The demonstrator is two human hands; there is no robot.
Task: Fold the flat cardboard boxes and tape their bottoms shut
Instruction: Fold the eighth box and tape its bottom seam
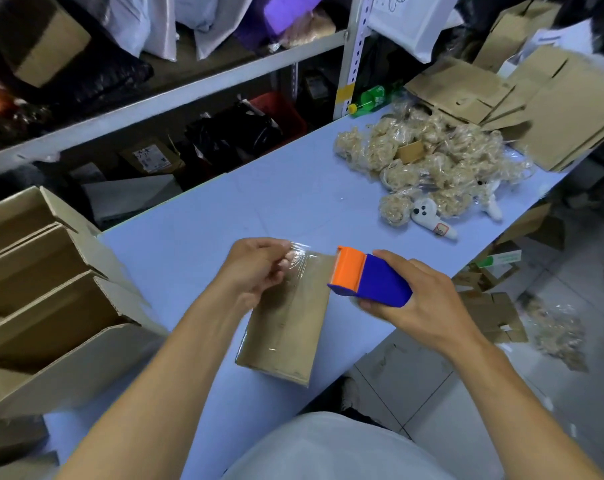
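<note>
Head view, box [286,327] under left fingers [286,263], right hand [422,299] gripping dispenser [370,277]

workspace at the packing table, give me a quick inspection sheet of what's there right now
surface: pale blue table, bare in the middle.
job's things: small cardboard box lying on the table with clear tape stretched over its top; blue and orange tape dispenser at its far right corner; flat boxes stacked at the far right; folded open boxes at the left.
clutter: bagged plush toys heaped on the far table; green bottle lying behind them.
hands: left hand pinches the tape end; right hand grips the dispenser.
cables: nothing seen.
surroundings: shelving with bags and boxes; cardboard scraps on the floor.
</note>
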